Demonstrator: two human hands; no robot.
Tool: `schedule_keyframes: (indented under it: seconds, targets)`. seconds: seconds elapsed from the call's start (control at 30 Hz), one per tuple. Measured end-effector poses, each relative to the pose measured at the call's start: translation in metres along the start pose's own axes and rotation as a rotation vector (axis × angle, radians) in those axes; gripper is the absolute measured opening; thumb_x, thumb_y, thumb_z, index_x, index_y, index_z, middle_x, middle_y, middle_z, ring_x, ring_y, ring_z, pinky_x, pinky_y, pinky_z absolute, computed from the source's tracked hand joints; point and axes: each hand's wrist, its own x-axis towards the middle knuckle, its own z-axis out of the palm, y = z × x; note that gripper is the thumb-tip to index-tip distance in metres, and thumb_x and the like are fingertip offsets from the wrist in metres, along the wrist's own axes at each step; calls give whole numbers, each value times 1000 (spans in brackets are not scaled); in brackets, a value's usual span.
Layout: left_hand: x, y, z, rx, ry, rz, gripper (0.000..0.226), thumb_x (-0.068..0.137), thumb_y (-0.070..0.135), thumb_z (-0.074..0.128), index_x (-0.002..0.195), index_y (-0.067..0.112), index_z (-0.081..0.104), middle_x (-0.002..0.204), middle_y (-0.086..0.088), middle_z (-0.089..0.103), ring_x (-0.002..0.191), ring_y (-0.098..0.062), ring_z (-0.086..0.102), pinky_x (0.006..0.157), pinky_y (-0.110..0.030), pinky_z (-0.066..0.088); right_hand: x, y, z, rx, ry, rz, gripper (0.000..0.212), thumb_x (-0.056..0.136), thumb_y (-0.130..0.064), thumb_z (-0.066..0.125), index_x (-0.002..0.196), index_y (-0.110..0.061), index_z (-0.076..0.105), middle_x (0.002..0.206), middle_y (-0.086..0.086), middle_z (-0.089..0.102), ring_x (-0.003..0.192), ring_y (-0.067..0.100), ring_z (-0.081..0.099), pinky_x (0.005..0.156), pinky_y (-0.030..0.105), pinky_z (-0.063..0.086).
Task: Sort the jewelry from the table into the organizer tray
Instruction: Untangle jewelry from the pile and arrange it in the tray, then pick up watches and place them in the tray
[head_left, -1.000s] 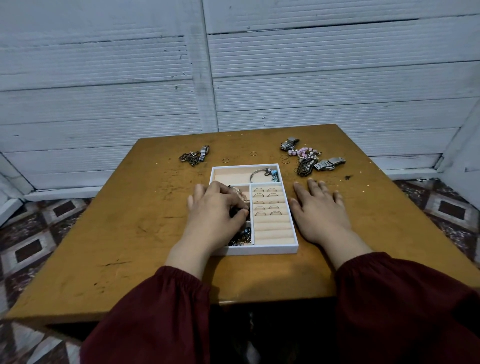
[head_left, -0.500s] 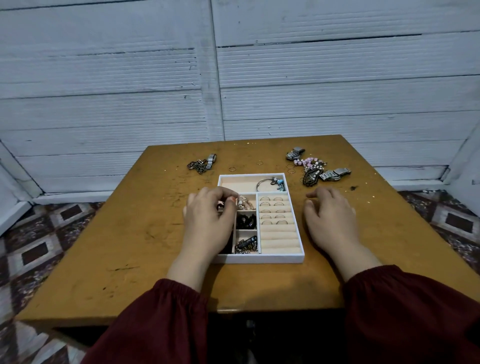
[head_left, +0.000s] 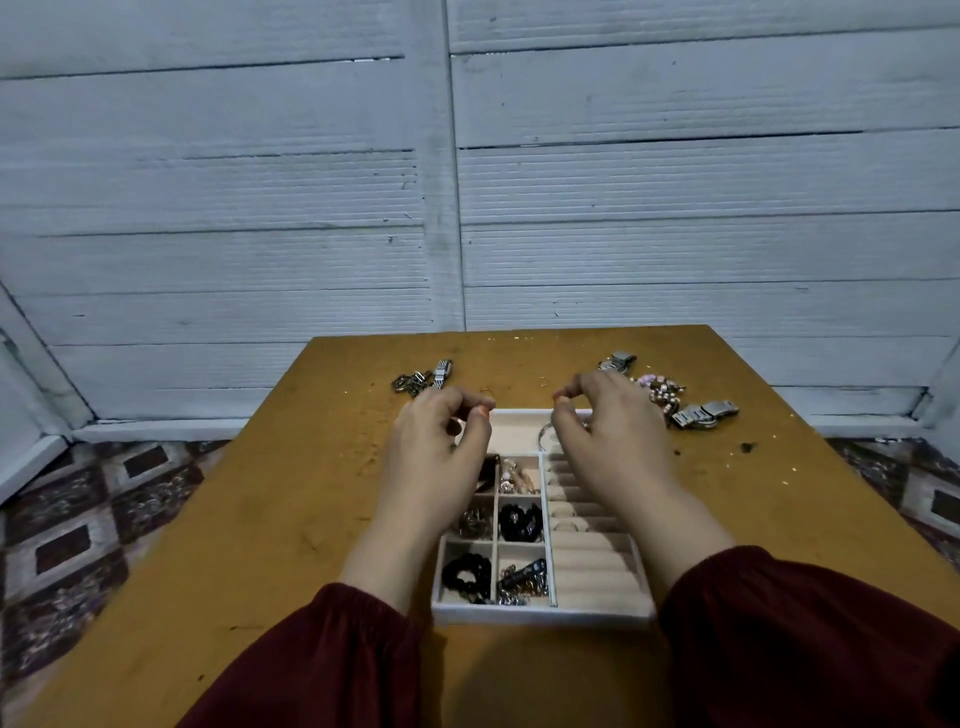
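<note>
Head view down onto a brown wooden table (head_left: 291, 519), with a white organizer tray (head_left: 540, 616) at lower centre of the frame, near the front edge. Above the tray's far end, left hand (head_left: 436, 447) with fingers curled and thumb tip close to the forefinger, right hand (head_left: 608, 431) likewise curled, fingertips pointing down; impossible to tell whether either pinches anything. Partly hidden under the right hand, a thin silver bracelet (head_left: 543, 434) in the long far compartment. Beside the left wrist, small square compartments with black beaded pieces (head_left: 519, 521), a pale trinket (head_left: 514, 480) and tangled metal bits (head_left: 522, 582); along the tray's right side, beige ring rolls (head_left: 592, 561) with a few rings (head_left: 566, 525) slotted in. Loose on the table: a heap of metal chains (head_left: 421, 376) just beyond the left knuckles, a small ring (head_left: 544, 383) between the hands, and at upper right a pink beaded piece (head_left: 662, 387) and a steel watch band (head_left: 704, 414), partly blocked by the right hand. Dark red sleeves (head_left: 322, 660) at the bottom edge, white plank wall (head_left: 675, 208) behind, patterned floor tiles (head_left: 78, 530) at both sides.
</note>
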Motion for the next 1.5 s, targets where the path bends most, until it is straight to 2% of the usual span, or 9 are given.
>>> schedule_keyframes:
  seconds: [0.17,0.3,0.47,0.57,0.8,1.07,1.2,1.37,1.5]
  targets:
    - [30,-18,-3,-64,37,-42,25,89,13,60,82,37,62,86,13,66,76,-2,59,62,-14,42,32,-18,13,-39,-96,-85,21,92,-35,46,102,-24,60,101,-6,56,101,18,52,86,34,40]
    - [50,-46,1,-149,119,-127,17,87,14,60,87,30,68,86,8,71,81,-11,66,71,-27,51,64,-23,30,-56,-137,-91,21,91,-30,49,105,-25,62,108,-4,64,103,21,56,86,36,45]
    - [69,-79,9,-177,195,-238,32,87,4,59,80,34,63,83,15,67,78,-6,62,73,-22,49,100,-19,61,-164,-222,-61,16,91,-28,53,103,-29,63,107,-2,68,107,24,58,86,34,41]
    - [77,-95,10,-128,213,-285,27,88,8,58,84,34,63,86,14,66,79,-3,61,73,-22,49,116,-17,80,-256,-331,-76,18,89,-29,56,105,-31,64,112,-2,67,112,24,56,87,33,40]
    - [105,-132,16,33,229,-256,19,81,22,52,93,31,65,89,-1,66,88,-28,61,81,-43,51,144,-16,111,-337,-448,-192,21,89,-30,59,109,-32,63,114,-2,66,111,23,56,85,31,40]
    - [122,-155,11,121,270,-286,21,86,14,53,98,26,65,94,-4,66,91,-29,61,82,-45,51,169,-28,141,-388,-444,-476,35,90,-17,55,118,-39,58,123,-2,57,116,25,47,92,34,36]
    - [124,-157,9,135,276,-297,21,86,13,53,99,24,66,95,-2,65,93,-29,60,84,-45,50,175,-32,151,-467,-550,-594,47,96,-12,44,132,-41,50,135,-9,53,126,21,37,100,39,29]
    - [123,-156,9,144,273,-313,20,85,15,54,99,25,65,95,-1,66,93,-29,59,85,-45,49,178,-33,150,-542,-595,-634,35,97,-23,47,127,-40,54,128,-6,58,122,21,40,96,36,30]
    - [122,-153,10,146,265,-308,20,86,15,54,98,24,66,93,-1,66,93,-28,59,84,-45,49,182,-28,143,-519,-629,-552,36,88,-30,64,123,-31,60,122,0,56,118,24,43,92,33,34]
